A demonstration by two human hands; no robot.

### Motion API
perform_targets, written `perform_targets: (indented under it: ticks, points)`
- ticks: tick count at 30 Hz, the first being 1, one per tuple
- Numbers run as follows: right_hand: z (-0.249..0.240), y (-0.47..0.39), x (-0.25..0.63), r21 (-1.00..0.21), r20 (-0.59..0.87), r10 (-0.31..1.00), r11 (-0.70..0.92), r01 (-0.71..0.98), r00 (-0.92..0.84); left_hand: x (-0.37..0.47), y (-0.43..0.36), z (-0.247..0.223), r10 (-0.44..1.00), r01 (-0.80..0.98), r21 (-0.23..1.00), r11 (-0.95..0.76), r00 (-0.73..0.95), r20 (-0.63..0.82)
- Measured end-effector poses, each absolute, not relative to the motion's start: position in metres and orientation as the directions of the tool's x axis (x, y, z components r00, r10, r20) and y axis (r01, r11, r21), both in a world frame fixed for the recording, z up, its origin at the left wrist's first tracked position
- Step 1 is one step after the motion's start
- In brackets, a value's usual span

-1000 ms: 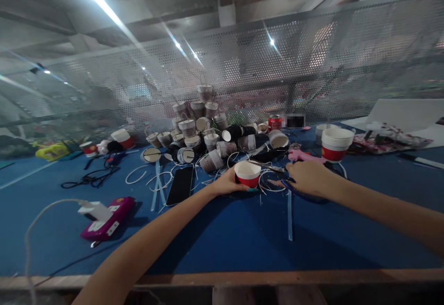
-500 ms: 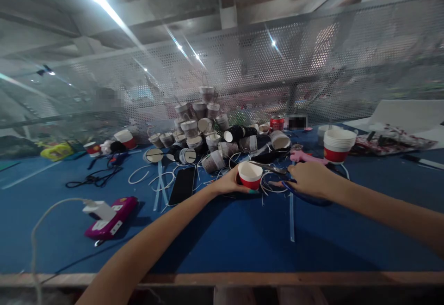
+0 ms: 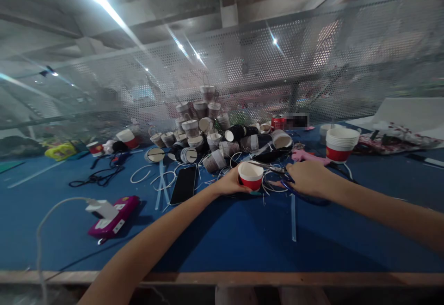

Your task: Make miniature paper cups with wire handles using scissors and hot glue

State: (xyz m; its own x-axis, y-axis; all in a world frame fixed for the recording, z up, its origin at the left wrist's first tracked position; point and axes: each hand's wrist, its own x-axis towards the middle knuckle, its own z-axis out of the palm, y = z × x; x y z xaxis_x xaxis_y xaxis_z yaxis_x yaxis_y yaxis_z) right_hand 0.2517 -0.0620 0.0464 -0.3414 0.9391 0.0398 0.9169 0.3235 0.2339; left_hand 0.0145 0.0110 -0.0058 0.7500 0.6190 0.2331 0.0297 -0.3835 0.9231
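Upright in front of me is a red and white paper cup, and my left hand is wrapped round its left side and base. My right hand holds blue-handled scissors. Their blades point left and lie at the cup's rim; whether they touch it I cannot tell. White wire rings and loose white strands lie under and around both hands. A pink glue gun rests just behind my right hand.
Behind stands a pile of wrapped cups. A stack of paper cups is at the right, a red can behind. A black phone and a purple power strip lie left, on the blue table.
The view has shifted slightly. The scissors' blades have moved a little relative to the cup's rim; both hands keep nearly the same place and hold.
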Motion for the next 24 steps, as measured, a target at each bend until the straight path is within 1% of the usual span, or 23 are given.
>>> perform_targets:
  ticks: [7, 12, 14, 16, 19, 24]
  points:
    - [0.046, -0.065, 0.254, 0.22, -0.009, 0.943, 0.327, 0.919, -0.333, 0.014, 0.013, -0.006, 0.593, 0.01, 0.936, -0.353, 0.776, 0.216]
    - [0.049, -0.069, 0.252, 0.254, -0.011, 0.947, 0.313, 0.915, -0.321, 0.012, 0.011, -0.005, 0.613, 0.019, 0.973, -0.231, 0.779, 0.13]
    - [0.048, -0.07, 0.252, 0.263, -0.006, 0.949, 0.306, 0.915, -0.316, 0.013, 0.009, -0.006, 0.645, -0.01, 0.975, -0.223, 0.748, 0.155]
    - [0.048, -0.072, 0.253, 0.261, -0.007, 0.949, 0.305, 0.916, -0.314, 0.014, 0.007, -0.006, 0.656, -0.032, 0.966, -0.258, 0.728, 0.199]
    - [0.047, -0.073, 0.252, 0.272, 0.005, 0.948, 0.304, 0.913, -0.317, 0.015, 0.007, -0.006, 0.636, -0.03, 0.949, -0.315, 0.735, 0.234]
    - [0.05, -0.072, 0.246, 0.262, 0.042, 0.943, 0.308, 0.915, -0.33, 0.016, 0.01, -0.009, 0.611, -0.055, 0.945, -0.321, 0.75, 0.252]
